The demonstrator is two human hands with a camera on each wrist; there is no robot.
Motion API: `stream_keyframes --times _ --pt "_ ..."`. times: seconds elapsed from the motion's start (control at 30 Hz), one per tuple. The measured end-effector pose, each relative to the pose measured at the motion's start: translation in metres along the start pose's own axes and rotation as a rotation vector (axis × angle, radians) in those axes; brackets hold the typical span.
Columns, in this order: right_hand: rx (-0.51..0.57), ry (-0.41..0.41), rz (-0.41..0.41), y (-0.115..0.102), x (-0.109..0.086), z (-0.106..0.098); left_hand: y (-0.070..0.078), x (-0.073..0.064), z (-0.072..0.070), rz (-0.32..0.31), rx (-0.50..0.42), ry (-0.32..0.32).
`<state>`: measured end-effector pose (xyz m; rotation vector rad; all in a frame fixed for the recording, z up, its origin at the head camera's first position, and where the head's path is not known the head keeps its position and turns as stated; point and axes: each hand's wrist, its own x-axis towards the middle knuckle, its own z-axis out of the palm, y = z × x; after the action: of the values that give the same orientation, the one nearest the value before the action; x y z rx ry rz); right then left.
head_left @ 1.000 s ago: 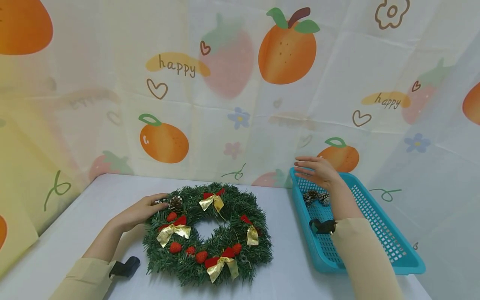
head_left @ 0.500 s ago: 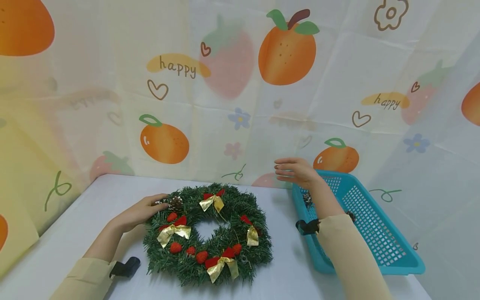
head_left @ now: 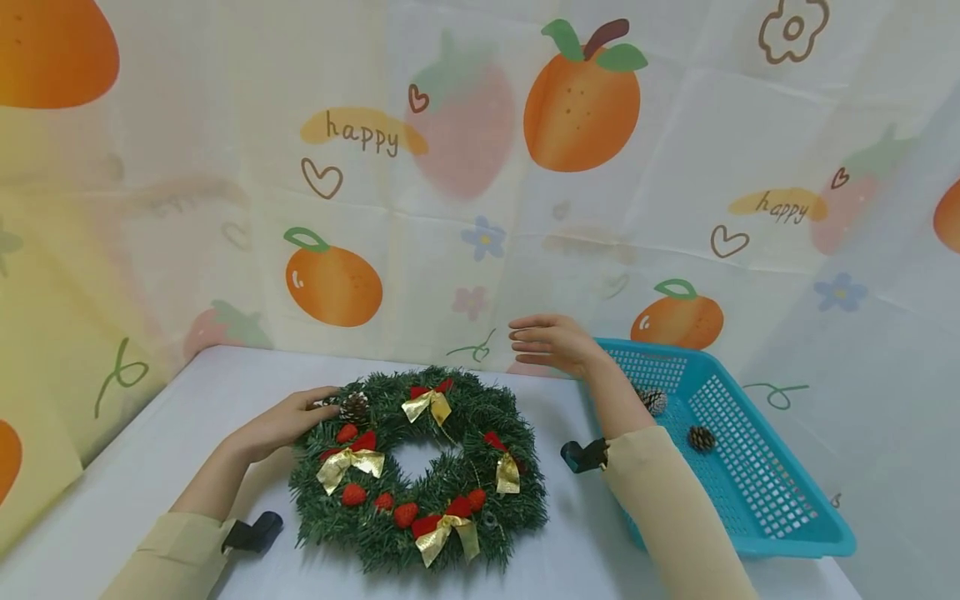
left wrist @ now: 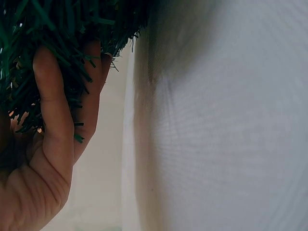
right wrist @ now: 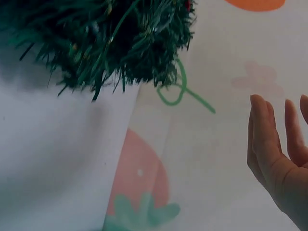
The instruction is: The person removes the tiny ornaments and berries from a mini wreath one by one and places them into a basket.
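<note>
A green Christmas wreath (head_left: 487, 408) with gold-and-red bows, red berries and a pine cone (head_left: 355, 407) lies on the white table. At its upper left edge my left hand (head_left: 288, 423) grips the greenery beside that cone; the left wrist view has the fingers (left wrist: 55, 115) curled up against the needles, tips partly hidden among them. My right hand (head_left: 555, 343) hovers between the wreath and the basket, palm facing left. Its fingers are fairly straight and slightly spread, and nothing shows in it. In the right wrist view this hand (right wrist: 279, 159) is apart from the wreath.
At the right stands a turquoise plastic basket (head_left: 810, 500) with slotted sides, partly covered by the right forearm. Loose pine cones lie in it, one (head_left: 701, 438) near the middle and another (head_left: 652, 402) near the back. A fruit-printed cloth (head_left: 450, 275) hangs behind the table.
My right hand has moved left, from over the basket toward the wreath, uncovering a pine cone in the basket. The left hand has stayed on the wreath.
</note>
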<state>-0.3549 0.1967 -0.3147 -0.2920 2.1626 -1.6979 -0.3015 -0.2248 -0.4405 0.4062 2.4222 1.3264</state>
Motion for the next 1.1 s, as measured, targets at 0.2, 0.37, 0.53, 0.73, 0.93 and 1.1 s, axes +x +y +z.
stream_keyframes --times 0.2,0.37,0.53,0.73,0.93,1.1 --pt "0.013 -0.009 -0.003 -0.005 0.012 0.021 0.002 -0.002 0.000 -0.009 0.002 0.000" --pt "0.084 -0.156 -0.110 0.034 0.067 0.010 0.003 -0.002 0.000 -0.006 0.002 -0.001" --pt "0.129 -0.258 -0.126 0.061 0.116 0.010 0.004 -0.002 0.000 0.000 0.002 -0.002" --pt "0.029 -0.132 -0.032 -0.016 0.041 0.079 0.005 -0.001 0.001 0.002 -0.001 -0.004" --pt "0.074 -0.147 -0.003 -0.026 0.039 0.100 0.003 0.000 0.001 0.019 0.005 0.002" --pt "0.091 -0.150 0.008 -0.021 0.048 0.114 0.002 0.000 0.001 0.016 0.005 0.002"
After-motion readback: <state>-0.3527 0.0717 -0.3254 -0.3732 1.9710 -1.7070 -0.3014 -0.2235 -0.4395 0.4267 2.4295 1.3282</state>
